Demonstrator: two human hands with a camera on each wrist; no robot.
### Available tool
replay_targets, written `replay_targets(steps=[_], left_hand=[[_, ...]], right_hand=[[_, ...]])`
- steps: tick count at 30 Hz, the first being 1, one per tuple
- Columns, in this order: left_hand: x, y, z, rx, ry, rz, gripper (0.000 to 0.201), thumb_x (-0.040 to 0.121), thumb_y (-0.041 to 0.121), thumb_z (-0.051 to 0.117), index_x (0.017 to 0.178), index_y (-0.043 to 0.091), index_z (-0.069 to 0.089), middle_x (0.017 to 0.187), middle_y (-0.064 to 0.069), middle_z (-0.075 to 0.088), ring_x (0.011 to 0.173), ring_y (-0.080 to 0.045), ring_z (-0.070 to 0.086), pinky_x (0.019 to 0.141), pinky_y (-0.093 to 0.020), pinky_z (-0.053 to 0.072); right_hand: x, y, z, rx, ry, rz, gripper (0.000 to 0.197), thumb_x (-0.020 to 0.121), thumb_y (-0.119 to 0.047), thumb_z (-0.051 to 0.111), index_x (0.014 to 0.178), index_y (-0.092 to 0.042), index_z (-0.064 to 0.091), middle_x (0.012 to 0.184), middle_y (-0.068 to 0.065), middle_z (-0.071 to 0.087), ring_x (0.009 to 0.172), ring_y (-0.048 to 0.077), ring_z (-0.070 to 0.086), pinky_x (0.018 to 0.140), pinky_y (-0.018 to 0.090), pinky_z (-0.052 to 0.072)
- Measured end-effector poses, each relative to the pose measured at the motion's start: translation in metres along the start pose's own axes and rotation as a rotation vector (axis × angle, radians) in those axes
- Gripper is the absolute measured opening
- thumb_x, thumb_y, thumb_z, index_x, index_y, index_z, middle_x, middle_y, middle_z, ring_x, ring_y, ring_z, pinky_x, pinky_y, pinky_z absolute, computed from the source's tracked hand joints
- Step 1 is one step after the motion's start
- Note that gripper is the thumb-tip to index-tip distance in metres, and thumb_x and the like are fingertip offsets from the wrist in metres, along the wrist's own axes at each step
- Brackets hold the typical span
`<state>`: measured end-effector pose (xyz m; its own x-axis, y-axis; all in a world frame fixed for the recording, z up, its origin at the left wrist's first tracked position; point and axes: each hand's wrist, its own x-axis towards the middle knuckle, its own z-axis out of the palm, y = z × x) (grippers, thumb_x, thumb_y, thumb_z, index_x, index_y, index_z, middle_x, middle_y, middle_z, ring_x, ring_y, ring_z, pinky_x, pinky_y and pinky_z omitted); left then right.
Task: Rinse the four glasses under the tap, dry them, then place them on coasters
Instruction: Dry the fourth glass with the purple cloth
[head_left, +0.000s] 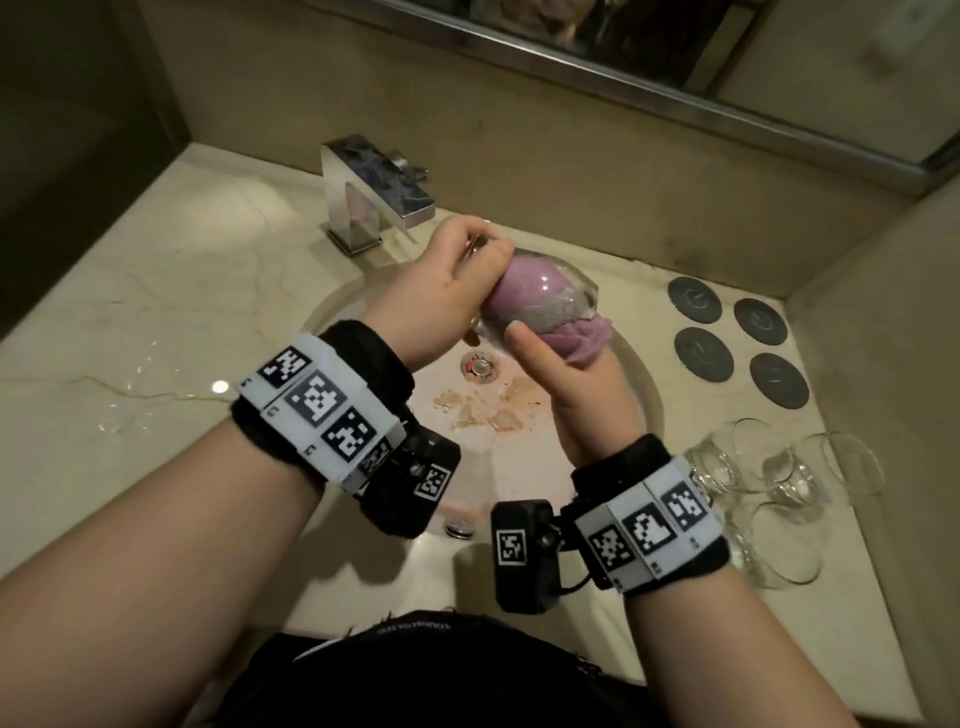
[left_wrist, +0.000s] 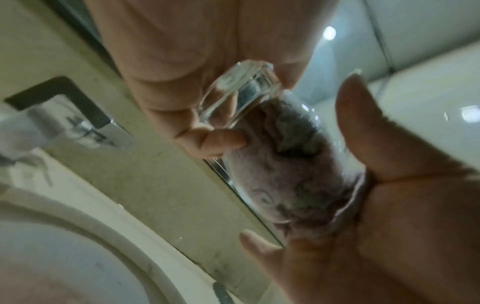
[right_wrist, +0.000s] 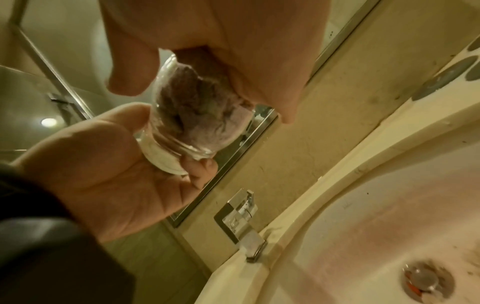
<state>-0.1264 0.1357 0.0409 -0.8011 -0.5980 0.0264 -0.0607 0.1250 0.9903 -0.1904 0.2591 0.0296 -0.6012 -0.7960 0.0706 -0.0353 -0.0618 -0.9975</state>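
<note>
Over the basin, a clear glass (head_left: 576, 283) lies tilted on its side, with a pink cloth (head_left: 584, 340) stuffed inside and bulging out of its mouth. My left hand (head_left: 467, 254) grips the thick base. My right hand (head_left: 561, 384) holds the cloth at the mouth, thumb along the outside. In the left wrist view the glass base (left_wrist: 233, 92) sits in my left fingers (left_wrist: 215, 137) and the cloth (left_wrist: 272, 174) fills the bowl. The right wrist view shows the same glass (right_wrist: 166, 156) and cloth (right_wrist: 202, 115). Three more glasses (head_left: 779, 483) stand on the counter at the right.
Several dark round coasters (head_left: 693, 301) lie on the counter at the back right. A square chrome tap (head_left: 379, 192) stands behind the basin (head_left: 644, 395); no water runs from it. Scraps of debris lie near the drain (head_left: 480, 366). A puddle (head_left: 135, 395) wets the left counter.
</note>
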Motion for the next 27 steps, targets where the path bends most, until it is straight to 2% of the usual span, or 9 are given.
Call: replay_targets(steps=[3,6,8,10,12,14,18,23,27], left_hand=[[0.005,0.003,0.001,-0.144,-0.016,-0.18,0.006,0.096,0.026,0.04,0.094,0.028,0.045,0.095,0.005,0.046,0.078,-0.012,0.053,0.047,-0.02,0.045],[0.006,0.003,-0.008,-0.318,-0.154,-0.327,0.028,0.098,0.041,0.037,0.109,0.018,0.049,0.107,-0.003,0.059,0.087,-0.02,0.066,0.057,-0.027,0.054],[0.005,0.003,-0.012,-0.337,-0.25,-0.411,0.058,0.092,0.061,0.028,0.111,0.015,0.058,0.097,-0.006,0.071,0.082,-0.021,0.07,0.062,-0.029,0.057],[0.005,0.0,-0.012,-0.274,-0.252,-0.479,0.071,0.087,0.071,0.023,0.103,0.014,0.064,0.073,-0.004,0.07,0.059,-0.016,0.064,0.046,-0.02,0.05],[0.008,-0.005,-0.009,-0.253,-0.185,-0.487,0.073,0.087,0.071,0.028,0.109,0.009,0.061,0.072,-0.006,0.062,0.047,-0.013,0.05,0.036,-0.014,0.036],[0.011,-0.009,-0.003,-0.16,-0.06,-0.384,0.063,0.092,0.063,0.03,0.113,0.009,0.054,0.082,-0.011,0.055,0.05,-0.016,0.048,0.041,-0.017,0.036],[0.011,-0.012,-0.002,0.208,0.044,0.026,0.03,0.098,0.047,0.031,0.106,0.019,0.041,0.076,0.003,0.05,0.062,-0.012,0.05,0.057,-0.027,0.04],[0.015,-0.016,-0.015,0.317,-0.074,0.164,0.059,0.083,0.073,0.025,0.109,0.021,0.034,0.077,0.008,0.05,0.056,-0.002,0.052,0.052,-0.02,0.043],[0.017,-0.009,-0.013,-0.15,-0.144,-0.258,0.085,0.074,0.081,0.016,0.115,0.016,0.051,0.087,-0.005,0.062,0.062,-0.01,0.058,0.044,-0.021,0.046]], right_hand=[[0.005,-0.009,-0.006,-0.176,-0.044,0.043,0.031,0.076,-0.025,0.073,0.105,-0.026,0.064,0.105,0.003,0.071,0.1,0.016,0.066,0.091,0.035,0.052],[0.011,-0.014,-0.011,-0.409,-0.097,-0.028,0.023,0.075,-0.041,0.071,0.096,-0.049,0.066,0.099,-0.013,0.07,0.103,0.013,0.064,0.105,0.051,0.037],[0.015,-0.018,-0.015,-0.501,-0.145,-0.055,0.032,0.074,-0.045,0.068,0.085,-0.072,0.054,0.09,-0.025,0.066,0.108,0.014,0.062,0.112,0.059,0.021],[0.019,-0.02,-0.017,-0.551,-0.179,-0.065,0.051,0.078,-0.036,0.069,0.082,-0.081,0.045,0.086,-0.023,0.063,0.107,0.017,0.063,0.113,0.06,0.017],[0.021,-0.02,-0.015,-0.54,-0.185,-0.047,0.036,0.074,-0.044,0.068,0.083,-0.075,0.053,0.091,-0.019,0.067,0.108,0.016,0.062,0.113,0.059,0.02],[0.024,-0.019,-0.011,-0.385,-0.114,0.043,0.028,0.069,-0.047,0.07,0.096,-0.05,0.067,0.099,-0.007,0.071,0.106,0.017,0.063,0.109,0.054,0.032],[0.034,-0.014,-0.015,0.05,-0.045,0.256,0.043,0.077,-0.02,0.069,0.114,0.001,0.064,0.107,0.014,0.07,0.103,0.026,0.066,0.097,0.037,0.049],[0.038,-0.013,-0.019,0.085,-0.058,0.246,0.031,0.08,-0.009,0.067,0.11,0.001,0.065,0.102,0.013,0.071,0.099,0.026,0.067,0.093,0.034,0.052],[0.034,-0.016,-0.022,-0.18,-0.078,0.119,0.021,0.081,-0.011,0.07,0.099,-0.021,0.065,0.094,-0.005,0.071,0.093,0.008,0.068,0.082,0.023,0.053]])
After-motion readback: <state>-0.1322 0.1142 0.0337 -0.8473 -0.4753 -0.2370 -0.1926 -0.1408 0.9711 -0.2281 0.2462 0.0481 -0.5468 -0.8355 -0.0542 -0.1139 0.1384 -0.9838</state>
